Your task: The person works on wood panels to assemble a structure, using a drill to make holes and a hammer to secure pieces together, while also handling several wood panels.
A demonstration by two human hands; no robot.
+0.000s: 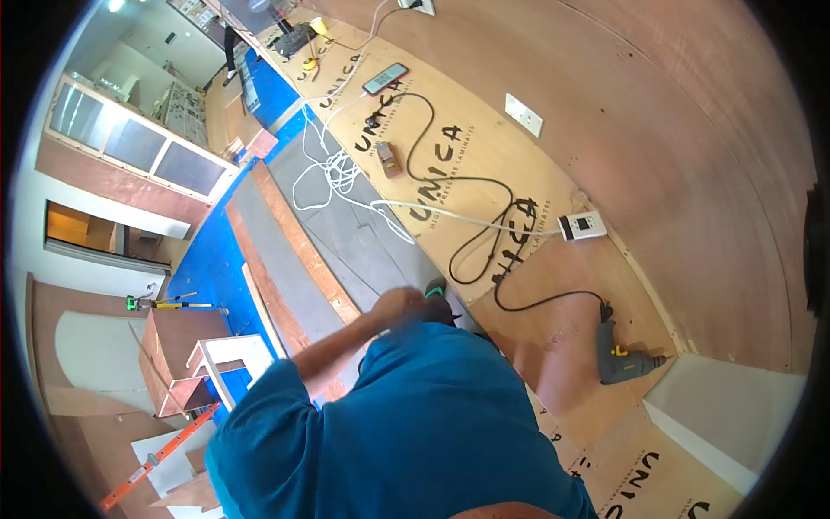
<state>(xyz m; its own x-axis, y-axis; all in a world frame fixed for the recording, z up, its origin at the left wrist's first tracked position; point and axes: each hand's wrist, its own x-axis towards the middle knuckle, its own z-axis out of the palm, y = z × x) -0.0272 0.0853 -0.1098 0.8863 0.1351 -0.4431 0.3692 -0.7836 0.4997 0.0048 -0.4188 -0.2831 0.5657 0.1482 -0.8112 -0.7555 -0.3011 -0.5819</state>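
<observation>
My left hand (399,309) is bent in front of my waist, over the edge of the board bench. It is blurred, so its fingers and anything in them cannot be made out. Just beyond it shows a dark shoe with green trim (436,288). To the right, a smeared skin-toned shape, which looks like my right hand and forearm (566,368), passes over the bench; no separate fingers show. Nearest to it on that side lies a grey power drill (624,356) with a yellow trigger, its black cable (553,296) curling away over the boards.
A white socket box (584,226), a small brown block (389,160) and a phone (386,80) lie on the bench (484,160). White cable (341,173) is heaped over grey sheets. At left are a wooden box (177,346) and an orange level (160,456). Someone's leg (230,52) shows far off.
</observation>
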